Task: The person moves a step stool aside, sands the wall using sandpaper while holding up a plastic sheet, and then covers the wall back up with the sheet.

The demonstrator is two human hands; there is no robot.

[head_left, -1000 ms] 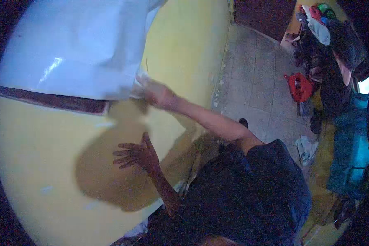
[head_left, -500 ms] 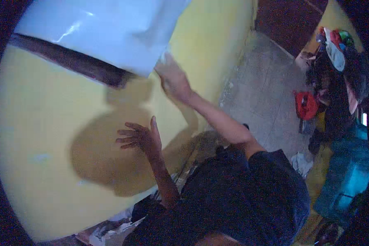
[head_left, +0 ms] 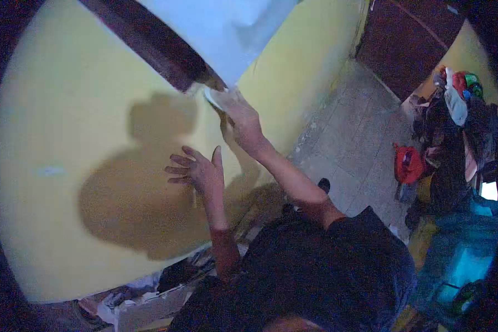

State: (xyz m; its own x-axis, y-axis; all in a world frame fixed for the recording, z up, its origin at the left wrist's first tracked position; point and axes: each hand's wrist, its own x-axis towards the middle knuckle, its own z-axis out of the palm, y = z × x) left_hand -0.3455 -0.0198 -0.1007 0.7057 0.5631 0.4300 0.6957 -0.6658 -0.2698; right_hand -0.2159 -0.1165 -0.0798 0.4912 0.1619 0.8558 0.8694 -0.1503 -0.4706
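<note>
My left hand has its fingers spread in front of the yellow wall, with nothing in it. Farther up and to the right, my right hand is closed on a small pale object, partly blurred and hidden by the fingers. That hand is at the lower corner of a glossy white panel, which has a dark strip along its lower edge. Whether the pale object touches the panel I cannot tell. Shadows fall on the wall around my left hand.
Grey floor tiles run along the wall to a dark red surface. At the right are piled clothes, a red bag and a teal object. A white box with items stands at the bottom left.
The view has turned, so the panel appears more tilted and higher. My right hand has moved to the panel's lower corner by the dark strip. My left hand stays spread, slightly higher in view.
</note>
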